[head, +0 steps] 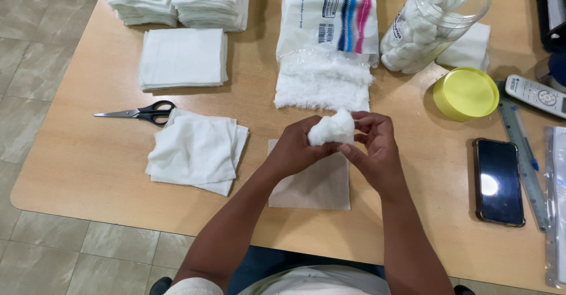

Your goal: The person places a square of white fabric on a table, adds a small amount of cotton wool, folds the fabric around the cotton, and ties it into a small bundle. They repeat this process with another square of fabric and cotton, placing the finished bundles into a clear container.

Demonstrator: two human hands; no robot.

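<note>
Both my hands hold a white wad of cotton [332, 128] above the middle of the wooden table [94, 159]. My left hand [298, 147] grips its left side and my right hand [372, 147] pinches its right side. Under the hands lies a thin square of gauze [312, 189], flat on the table. Just beyond the hands, loose cotton [323, 83] spills from an opened plastic package [330, 12].
A loose pile of cut gauze squares [196, 150] lies to the left, with scissors [141, 113] beside it and neat gauze stacks [184, 57] behind. To the right are a clear jar of cotton balls [427, 27], its yellow lid [466, 93], a phone [499, 180], a ruler [522, 159] and a remote [536, 95].
</note>
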